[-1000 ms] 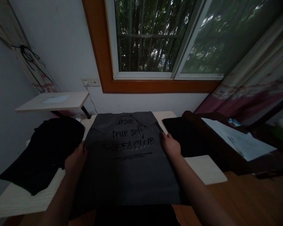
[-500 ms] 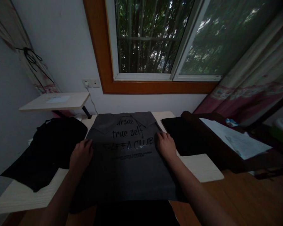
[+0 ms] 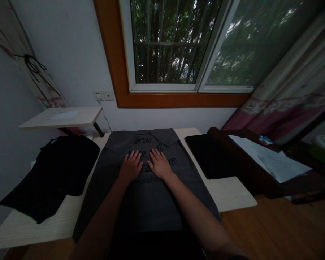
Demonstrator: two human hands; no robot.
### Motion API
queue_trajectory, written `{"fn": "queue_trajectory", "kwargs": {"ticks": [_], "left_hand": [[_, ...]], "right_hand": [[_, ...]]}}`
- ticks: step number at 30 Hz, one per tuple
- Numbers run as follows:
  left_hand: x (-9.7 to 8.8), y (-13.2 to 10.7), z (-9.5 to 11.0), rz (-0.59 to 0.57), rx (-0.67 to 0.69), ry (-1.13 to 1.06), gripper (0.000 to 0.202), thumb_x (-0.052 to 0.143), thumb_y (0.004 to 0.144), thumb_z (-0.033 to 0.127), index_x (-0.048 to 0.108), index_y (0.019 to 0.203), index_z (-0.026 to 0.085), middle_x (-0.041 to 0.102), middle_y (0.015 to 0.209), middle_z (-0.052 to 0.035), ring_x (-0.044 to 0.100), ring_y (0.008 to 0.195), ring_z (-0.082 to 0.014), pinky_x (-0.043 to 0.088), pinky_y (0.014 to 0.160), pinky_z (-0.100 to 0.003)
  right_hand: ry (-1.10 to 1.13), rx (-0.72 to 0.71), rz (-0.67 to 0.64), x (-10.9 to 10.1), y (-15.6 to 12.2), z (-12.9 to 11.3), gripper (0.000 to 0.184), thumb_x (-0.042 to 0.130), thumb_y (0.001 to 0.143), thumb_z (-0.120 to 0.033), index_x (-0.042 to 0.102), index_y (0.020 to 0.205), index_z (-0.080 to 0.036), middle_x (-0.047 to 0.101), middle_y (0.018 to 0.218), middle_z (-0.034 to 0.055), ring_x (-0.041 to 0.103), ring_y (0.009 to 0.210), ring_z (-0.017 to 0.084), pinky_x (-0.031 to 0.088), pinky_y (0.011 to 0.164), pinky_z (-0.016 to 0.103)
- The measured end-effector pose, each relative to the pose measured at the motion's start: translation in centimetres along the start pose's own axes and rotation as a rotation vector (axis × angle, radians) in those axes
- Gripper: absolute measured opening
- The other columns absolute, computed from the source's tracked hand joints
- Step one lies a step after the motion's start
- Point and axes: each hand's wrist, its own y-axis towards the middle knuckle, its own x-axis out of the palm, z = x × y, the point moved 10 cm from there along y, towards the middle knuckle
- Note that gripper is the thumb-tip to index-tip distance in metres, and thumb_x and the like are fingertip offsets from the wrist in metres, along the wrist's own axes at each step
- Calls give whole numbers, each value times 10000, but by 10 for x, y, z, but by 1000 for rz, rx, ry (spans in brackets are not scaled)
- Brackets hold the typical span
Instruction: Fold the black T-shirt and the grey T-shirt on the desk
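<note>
A dark grey T-shirt (image 3: 151, 202) with black lettering lies spread on the pale wooden table (image 3: 230, 193), its upper part folded over at both corners. My left hand (image 3: 130, 167) rests flat on the printed chest area, fingers apart and pointing away from me. Beside it, my right hand (image 3: 160, 164) also presses flat on the print with spread fingers. A small gap separates the two hands, and part of the lettering is hidden under them. The shirt's near edge hangs toward my body.
To the left a crumpled black garment (image 3: 62, 169) lies below a small raised shelf (image 3: 62, 117). On the right sits a folded black cloth (image 3: 208, 155), beside a dark wooden piece of furniture (image 3: 249, 173) bearing a paper sheet (image 3: 268, 159). A window (image 3: 176, 43) is ahead.
Both hands have moved inward from the shirt's side edges to the middle of the print. They have let go of the edges and now lie flat with fingers spread.
</note>
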Motion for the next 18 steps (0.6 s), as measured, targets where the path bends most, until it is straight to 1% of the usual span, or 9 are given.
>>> {"fn": "queue_trajectory", "kwargs": {"ticks": [5, 8, 11, 14, 18], "left_hand": [[-8, -20, -27, -47, -23, 12, 549, 334, 1026, 433, 448, 1525, 234, 393, 1611, -95, 343, 1501, -283, 293, 1217, -537], [-13, -37, -46, -69, -36, 20, 534, 330, 1031, 429, 450, 1519, 250, 373, 1626, -71, 319, 1514, -265, 283, 1225, -516], [-15, -57, -66, -87, -55, 41, 535, 329, 1031, 422, 452, 1517, 232, 359, 1633, -73, 309, 1518, -261, 277, 1227, -516], [-17, -75, -84, -86, -86, 77, 540, 324, 1032, 408, 449, 1519, 210, 357, 1632, -78, 304, 1521, -256, 263, 1233, -511], [-21, -94, -100, -85, -122, 85, 544, 339, 1026, 418, 451, 1518, 216, 356, 1632, -70, 303, 1521, -252, 265, 1236, -502]], "right_hand": [[-29, 72, 19, -15, -18, 47, 553, 421, 1028, -435, 493, 1498, -151, 403, 1599, 123, 348, 1497, 260, 256, 1237, 471], [-46, 113, 9, -23, -33, 79, 535, 410, 1028, -419, 502, 1493, -170, 425, 1588, 109, 365, 1490, 250, 278, 1232, 468], [-65, 136, 22, -33, -49, 106, 521, 400, 1028, -387, 528, 1472, -148, 453, 1570, 116, 393, 1474, 251, 311, 1224, 454], [-88, 150, 50, -42, -62, 125, 513, 400, 1025, -368, 554, 1448, -121, 474, 1553, 128, 417, 1459, 258, 325, 1225, 446], [-103, 158, 61, -47, -72, 134, 512, 394, 1026, -367, 571, 1432, -110, 491, 1541, 124, 424, 1454, 249, 336, 1226, 421]]}}
